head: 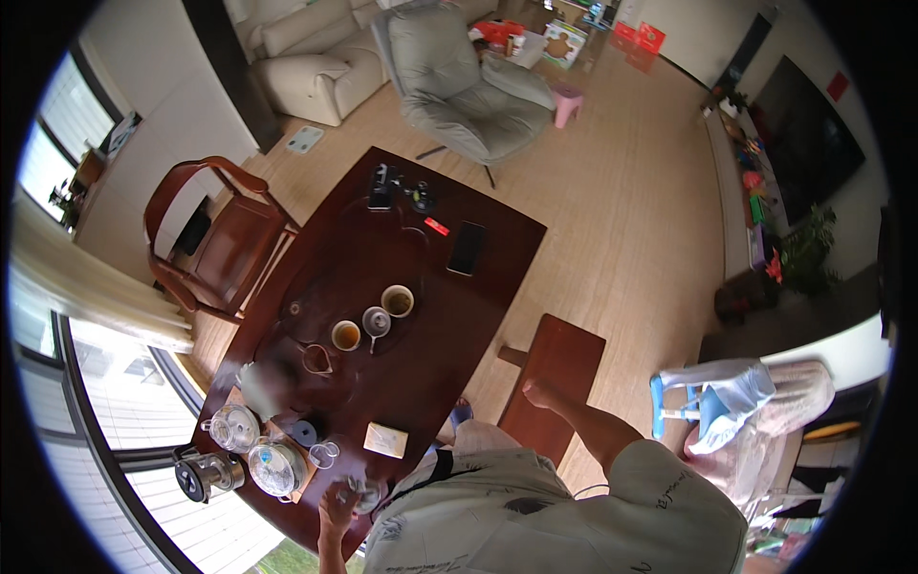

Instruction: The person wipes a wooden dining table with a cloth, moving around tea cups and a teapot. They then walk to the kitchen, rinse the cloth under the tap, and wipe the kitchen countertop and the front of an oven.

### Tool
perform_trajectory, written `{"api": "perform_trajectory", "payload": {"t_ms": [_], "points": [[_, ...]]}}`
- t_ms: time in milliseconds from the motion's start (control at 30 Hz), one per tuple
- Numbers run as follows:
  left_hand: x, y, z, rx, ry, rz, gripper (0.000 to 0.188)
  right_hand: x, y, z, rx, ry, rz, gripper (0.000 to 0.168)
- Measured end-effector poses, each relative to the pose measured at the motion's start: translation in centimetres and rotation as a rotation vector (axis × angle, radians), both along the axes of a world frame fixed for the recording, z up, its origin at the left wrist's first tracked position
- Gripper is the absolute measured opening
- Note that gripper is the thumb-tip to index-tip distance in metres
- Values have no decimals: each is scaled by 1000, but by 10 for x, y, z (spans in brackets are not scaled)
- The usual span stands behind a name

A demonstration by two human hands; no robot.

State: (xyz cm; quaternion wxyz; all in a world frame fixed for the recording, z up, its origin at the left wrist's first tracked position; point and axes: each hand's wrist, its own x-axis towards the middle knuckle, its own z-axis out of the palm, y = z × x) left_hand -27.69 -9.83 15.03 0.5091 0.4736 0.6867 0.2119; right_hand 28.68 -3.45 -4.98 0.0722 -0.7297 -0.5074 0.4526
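At the table's near left edge, my left hand (336,508) has its fingers curled on a crumpled, pale grey thing (358,495), too unclear to name for certain. My right hand (543,393) is closed like a fist over the wooden bench (563,359), with nothing visible in it. A pale box (386,440) and a small clear glass (324,454) lie beyond my left hand. Farther along the dark wooden table (437,344) are a cup of amber tea (346,335), a strainer (376,322), a cup with dark contents (397,301) and a brown pitcher (317,359).
Glass teapots (276,466) (234,428) and a metal-and-glass kettle (208,475) stand by the window. A phone (466,248) and a small red packet (437,227) lie at the table's far end. A wooden armchair (233,244) is at the left, a grey swivel chair (470,86) beyond.
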Motion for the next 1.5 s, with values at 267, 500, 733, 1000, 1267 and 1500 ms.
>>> {"api": "perform_trajectory", "payload": {"t_ms": [267,500,733,1000,1267,1500], "points": [[68,87,44,165,-145,-99,30,-17,-66,20,143,-11,69,21],[104,95,28,297,-373,98,25,11,-103,27,-337,-101,201,25],[162,143,22,252,-238,138,24,85,-16,-1,-275,-140,529,22],[247,223,40,231,-127,-9,23,164,207,98,75,81,-267,19],[281,238,46,214,-180,-1,22,186,164,62,-77,120,-253,17],[295,238,7,122,-498,191,21,223,22,17,-255,-168,174,30]]}}
